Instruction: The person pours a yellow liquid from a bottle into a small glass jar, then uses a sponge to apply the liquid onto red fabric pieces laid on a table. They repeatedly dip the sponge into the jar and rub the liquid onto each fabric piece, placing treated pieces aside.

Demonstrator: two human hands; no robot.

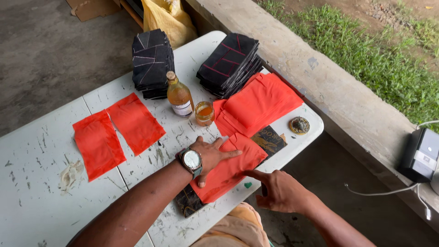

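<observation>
My left hand (pixel 212 158), with a wristwatch on the wrist, lies flat with fingers spread on an orange-red fabric piece (pixel 228 171) at the near edge of the white table (pixel 41 183). That piece rests on a dark patterned sheet (pixel 270 139). My right hand (pixel 279 190) is at the table's edge, its index finger pressing the fabric's right edge, the other fingers curled. A stack of the same orange-red pieces (pixel 258 103) lies just beyond.
Two orange-red pieces (pixel 98 144) (pixel 136 122) lie flat to the left. Two stacks of black cloth (pixel 152 61) (pixel 230 64) stand at the far side, with a bottle of amber liquid (pixel 179 96), a small glass (pixel 204 113) and a round tin (pixel 299 125). A concrete ledge and a dark box (pixel 420 155) are right.
</observation>
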